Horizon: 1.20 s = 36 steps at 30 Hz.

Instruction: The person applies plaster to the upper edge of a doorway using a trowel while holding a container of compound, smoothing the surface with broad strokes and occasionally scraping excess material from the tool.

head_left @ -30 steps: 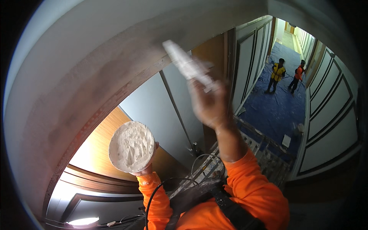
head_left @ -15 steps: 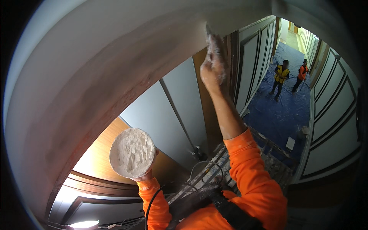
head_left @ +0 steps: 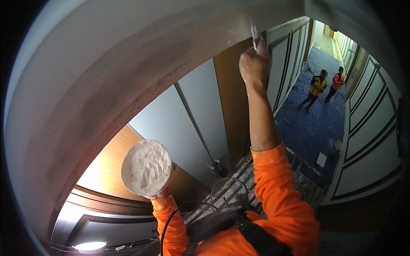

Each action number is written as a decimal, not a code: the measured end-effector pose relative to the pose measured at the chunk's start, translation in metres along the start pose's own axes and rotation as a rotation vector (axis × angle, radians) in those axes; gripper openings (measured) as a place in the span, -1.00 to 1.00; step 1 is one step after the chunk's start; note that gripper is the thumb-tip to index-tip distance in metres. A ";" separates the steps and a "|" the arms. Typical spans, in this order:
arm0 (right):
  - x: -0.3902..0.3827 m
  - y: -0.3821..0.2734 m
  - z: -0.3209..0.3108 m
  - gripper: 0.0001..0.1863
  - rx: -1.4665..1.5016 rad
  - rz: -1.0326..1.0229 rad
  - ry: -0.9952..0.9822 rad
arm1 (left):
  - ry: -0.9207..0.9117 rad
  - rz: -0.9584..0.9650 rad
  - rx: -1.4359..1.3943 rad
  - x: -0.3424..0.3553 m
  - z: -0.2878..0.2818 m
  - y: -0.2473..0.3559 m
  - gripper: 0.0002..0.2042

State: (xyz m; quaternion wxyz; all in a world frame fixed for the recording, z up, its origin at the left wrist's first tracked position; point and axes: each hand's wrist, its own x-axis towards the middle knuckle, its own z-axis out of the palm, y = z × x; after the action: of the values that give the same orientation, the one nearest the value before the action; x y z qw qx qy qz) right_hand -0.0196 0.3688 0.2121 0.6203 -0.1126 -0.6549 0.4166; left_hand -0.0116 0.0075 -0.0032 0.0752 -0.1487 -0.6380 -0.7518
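Evidently, your left hand [head_left: 159, 193] clamped the bowl [head_left: 133, 189] mouth-up at eight o'clock, probably so its white paste [head_left: 147, 165] stayed in; your right hand [head_left: 256, 65] had its fingers clamped on a putty knife [head_left: 255, 36] at one o'clock, likely to reach the arched soffit [head_left: 196, 36].

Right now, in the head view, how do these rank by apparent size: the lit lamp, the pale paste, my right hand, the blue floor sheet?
Largest to smallest, as they look:
1. Blue floor sheet
2. Pale paste
3. Right hand
4. Lit lamp
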 end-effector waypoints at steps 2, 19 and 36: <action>0.000 -0.011 0.011 -0.46 -0.147 -0.058 -0.017 | -0.024 -0.032 -0.154 0.000 0.001 -0.001 -0.25; -0.043 0.000 0.037 -0.25 -0.007 -0.518 -0.023 | 0.110 -0.165 -1.183 -0.002 0.020 0.020 -0.38; 0.015 -0.041 -0.026 -0.47 -0.034 0.108 -0.126 | -0.010 0.040 0.965 0.000 0.024 0.031 -0.23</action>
State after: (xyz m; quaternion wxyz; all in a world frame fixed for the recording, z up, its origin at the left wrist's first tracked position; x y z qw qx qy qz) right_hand 0.0157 0.3636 0.2479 0.5526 -0.1318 -0.6927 0.4443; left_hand 0.0006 0.0253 0.0292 0.1469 -0.1127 -0.9114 -0.3675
